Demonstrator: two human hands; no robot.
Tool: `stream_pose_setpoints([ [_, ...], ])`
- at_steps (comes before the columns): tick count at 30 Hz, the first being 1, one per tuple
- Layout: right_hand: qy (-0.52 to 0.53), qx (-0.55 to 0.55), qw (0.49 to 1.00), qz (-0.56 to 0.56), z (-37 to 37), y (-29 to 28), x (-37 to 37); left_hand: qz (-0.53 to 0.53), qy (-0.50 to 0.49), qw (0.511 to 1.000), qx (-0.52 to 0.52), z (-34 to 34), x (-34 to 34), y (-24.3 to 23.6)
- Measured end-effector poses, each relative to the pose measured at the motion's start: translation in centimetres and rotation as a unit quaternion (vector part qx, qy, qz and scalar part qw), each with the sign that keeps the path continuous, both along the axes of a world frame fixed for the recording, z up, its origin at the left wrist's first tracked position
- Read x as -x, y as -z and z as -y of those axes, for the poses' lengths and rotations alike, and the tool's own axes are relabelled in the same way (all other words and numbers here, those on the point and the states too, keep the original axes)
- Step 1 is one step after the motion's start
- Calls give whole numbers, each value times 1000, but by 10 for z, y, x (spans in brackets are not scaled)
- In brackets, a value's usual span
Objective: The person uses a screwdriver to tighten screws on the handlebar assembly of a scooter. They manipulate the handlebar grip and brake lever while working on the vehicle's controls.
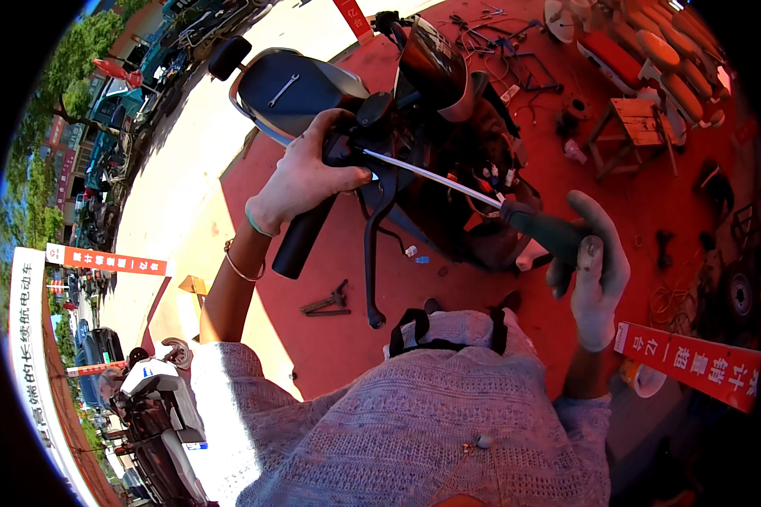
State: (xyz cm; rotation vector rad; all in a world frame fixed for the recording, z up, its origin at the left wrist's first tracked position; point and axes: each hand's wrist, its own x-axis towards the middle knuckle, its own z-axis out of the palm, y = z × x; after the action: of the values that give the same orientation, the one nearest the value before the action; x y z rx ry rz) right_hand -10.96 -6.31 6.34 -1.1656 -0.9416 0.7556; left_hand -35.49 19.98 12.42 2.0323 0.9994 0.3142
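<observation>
Your left hand [300,182], centre-left of frame, is closed round the scooter's black handlebar grip [300,237]. Right hand [596,270], centre-right, is wrapped on the green handle of a long screwdriver [435,177]; tip sits at the lever mount by the left hand. Brake lever [372,253] hangs on, so the fastener looks not yet out. Pliers [328,302] lie on red floor [330,338].

Open red floor [330,279] below the black handlebar grip [300,241] — broken only by dark pliers [328,302] lying flat. Blocked between the hands by a hanging black brake lever [372,253] and long steel screwdriver shaft [431,176] — tangled wiring [490,182] behind.
</observation>
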Motion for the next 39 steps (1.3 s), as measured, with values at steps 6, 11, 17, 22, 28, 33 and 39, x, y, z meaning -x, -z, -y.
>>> stream_pose_setpoints([
  [6,11,-97,982,163,-17,3,-15,33,-10,999,2,1,2,4],
  [11,-16,32,999,-35,-9,0,-3,32,-9,999,-5,0,4,7],
  [17,-10,-55,979,194,-16,1,-20,10,-24,1000,-1,2,3,1],
  [22,69,-140,945,287,-28,18,-24,43,-25,998,28,4,1,1],
  [28,5,30,999,32,-15,8,-16,53,-33,995,79,8,-7,-11],
  [33,24,-111,967,227,-21,17,-19,48,-35,996,71,7,-3,-6],
  [39,32,-32,996,83,-14,5,-3,57,-33,995,75,7,-3,-5],
])
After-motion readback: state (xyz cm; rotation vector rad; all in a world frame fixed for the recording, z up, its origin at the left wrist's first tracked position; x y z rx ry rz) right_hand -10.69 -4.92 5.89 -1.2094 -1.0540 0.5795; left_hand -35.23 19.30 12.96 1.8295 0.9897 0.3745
